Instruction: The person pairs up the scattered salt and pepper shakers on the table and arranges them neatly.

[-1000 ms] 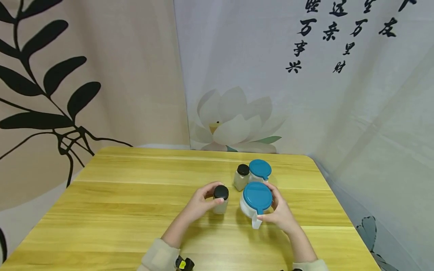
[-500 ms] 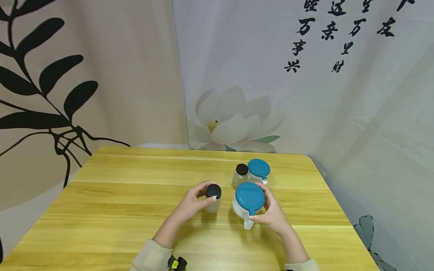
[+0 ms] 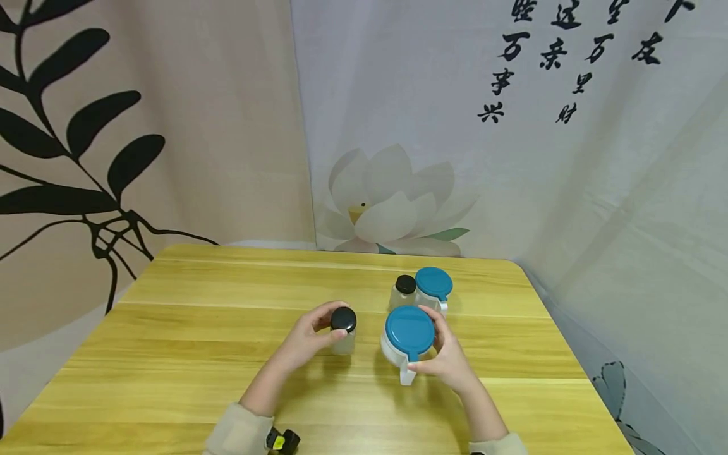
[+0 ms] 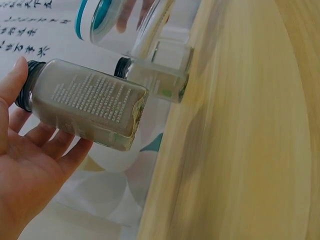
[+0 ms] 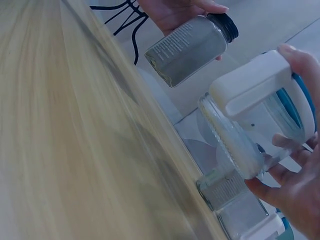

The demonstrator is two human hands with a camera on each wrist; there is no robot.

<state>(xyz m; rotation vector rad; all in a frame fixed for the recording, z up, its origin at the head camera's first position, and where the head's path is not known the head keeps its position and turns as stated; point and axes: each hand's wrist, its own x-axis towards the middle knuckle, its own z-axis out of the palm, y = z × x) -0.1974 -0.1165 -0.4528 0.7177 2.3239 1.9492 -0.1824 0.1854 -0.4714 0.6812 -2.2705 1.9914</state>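
My left hand (image 3: 306,340) grips a small glass spice jar (image 3: 344,344) with a black screw lid, thumb and fingers round its neck. In the left wrist view the spice jar (image 4: 85,105) shows printed white text and greyish-brown contents. A clear seasoning jar (image 3: 408,330) with a blue lid and white handle is held in my right hand (image 3: 448,359). White contents lie at the bottom of this seasoning jar (image 5: 232,137) in the right wrist view. Both held jars are upright, raised over the wooden table (image 3: 216,328), their shadows falling on it.
Behind the right hand stand a second black-lidded spice jar (image 3: 402,294) and, close beside it, a second blue-lidded seasoning jar (image 3: 434,283). A cloth backdrop (image 3: 227,126) with printed leaves, a flower and characters hangs beyond the table's back edge.
Both hands have moved left over the table with their jars, the right by a similar amount to the left. The two rear jars have stayed put.
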